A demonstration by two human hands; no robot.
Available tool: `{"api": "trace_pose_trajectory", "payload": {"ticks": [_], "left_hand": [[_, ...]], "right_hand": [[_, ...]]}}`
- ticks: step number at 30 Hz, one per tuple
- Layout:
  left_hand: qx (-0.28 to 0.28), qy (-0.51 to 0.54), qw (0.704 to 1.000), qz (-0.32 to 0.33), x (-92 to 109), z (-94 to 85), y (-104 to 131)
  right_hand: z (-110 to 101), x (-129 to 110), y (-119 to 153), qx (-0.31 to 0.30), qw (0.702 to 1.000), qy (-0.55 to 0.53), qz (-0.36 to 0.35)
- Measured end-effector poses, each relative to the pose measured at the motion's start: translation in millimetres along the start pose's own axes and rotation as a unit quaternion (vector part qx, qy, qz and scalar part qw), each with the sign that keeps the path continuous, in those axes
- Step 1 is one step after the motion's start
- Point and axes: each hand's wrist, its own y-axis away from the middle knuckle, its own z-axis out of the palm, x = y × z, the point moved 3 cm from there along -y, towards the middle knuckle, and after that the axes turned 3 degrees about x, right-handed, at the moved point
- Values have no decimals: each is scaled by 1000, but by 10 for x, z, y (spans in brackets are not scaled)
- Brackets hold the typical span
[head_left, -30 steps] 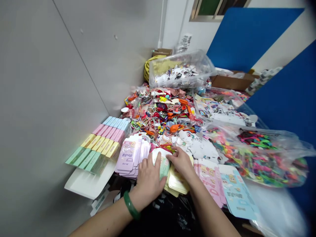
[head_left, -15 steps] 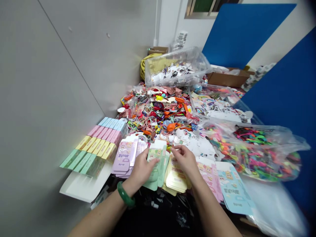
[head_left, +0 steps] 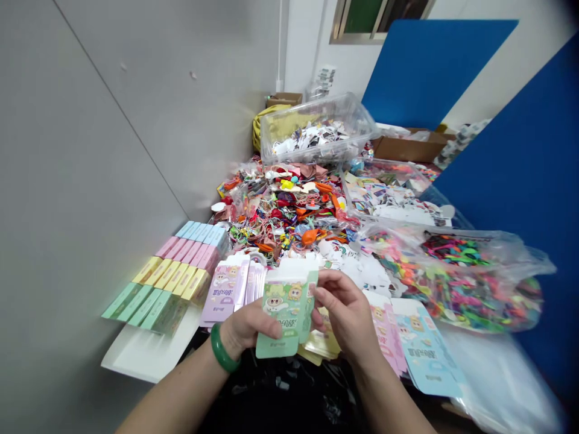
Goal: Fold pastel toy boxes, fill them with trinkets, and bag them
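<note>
A flat green carton (head_left: pixel 283 310) is held up at the front centre, its printed face toward me. My left hand (head_left: pixel 253 325) grips its lower left, thumb across the front, a green bangle on the wrist. My right hand (head_left: pixel 341 310) pinches the carton's right edge with thumb and fingers. Behind and below it, partly covered, lie yellow cartons (head_left: pixel 324 343). Purple cartons (head_left: pixel 224 292) lie to the left of my left hand. Pink cartons (head_left: pixel 384 325) and blue cartons (head_left: pixel 425 346) lie to the right of my right hand.
At left, rows of coloured boxes (head_left: pixel 178 271) stand on a white tray (head_left: pixel 154 358) beside a grey wall. Small colourful trinkets (head_left: pixel 289 211) are heaped behind the cartons. A clear bin (head_left: pixel 316 147) stands at the back; a plastic bag (head_left: pixel 479 283) of bright pieces lies right.
The green carton has been lifted toward me. My right hand has moved from above the yellow cartons onto its right edge. The camera view has shifted slightly.
</note>
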Motion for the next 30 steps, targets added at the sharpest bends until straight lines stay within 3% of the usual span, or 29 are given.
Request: {"api": "trace_pose_trajectory", "payload": {"ticks": [3,6,11,15,17,20,25,28,30], "left_hand": [[46,17,999,12,18,73,-81],[118,28,992,31,35,107,-152],[181,-39,981,54,14,95,-170],[278,-107,936,186,94,60,-113],[277,-117,930,210,123,65,-107],[279,-123,933,190,140,45,-121],[334,-156,916,160,169,-30,-120],[288,-111,936,170,185,-23,-102],[212,-55,966,136,151,1,-90]], "right_hand": [[-40,-55,57,45,990,63,-120],[-45,-25,72,35,984,89,-151],[-94,97,11,88,987,88,-103],[-110,194,-54,111,992,44,-31],[-97,208,-74,113,993,14,-22],[-66,195,-81,103,995,0,-18],[-13,128,-49,48,996,68,-29],[16,76,-31,20,991,109,-75],[27,50,-24,24,988,110,-105]]}}
